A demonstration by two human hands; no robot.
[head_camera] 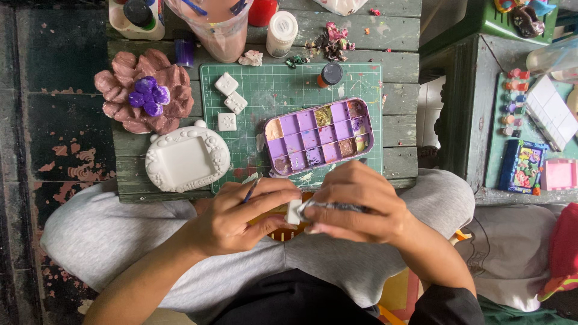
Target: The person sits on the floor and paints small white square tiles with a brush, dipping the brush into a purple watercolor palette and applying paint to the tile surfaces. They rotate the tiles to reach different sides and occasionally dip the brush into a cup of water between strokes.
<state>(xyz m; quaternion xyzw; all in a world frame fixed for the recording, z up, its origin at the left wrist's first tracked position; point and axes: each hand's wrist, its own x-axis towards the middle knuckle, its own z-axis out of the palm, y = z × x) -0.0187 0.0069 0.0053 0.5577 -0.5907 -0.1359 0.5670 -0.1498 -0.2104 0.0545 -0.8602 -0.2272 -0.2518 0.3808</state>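
My left hand (244, 213) holds a thin paintbrush (250, 191) between its fingers and pinches a small white piece (293, 212). My right hand (355, 201) grips a silvery paint tube (337, 207) whose end meets that white piece. Both hands hover over my lap in grey trousers, just in front of the wooden table's edge. A purple paint palette (318, 136) with several filled wells lies on the green cutting mat (283, 96) right beyond my hands.
On the table sit a white plaster frame (187, 159), a brown flower sculpture with a purple centre (145, 91), three small white tiles (231, 101), a dark-capped orange paint pot (329, 74), a white bottle (281, 33) and a plastic cup (217, 27). A green side table (481, 108) holds more paints.
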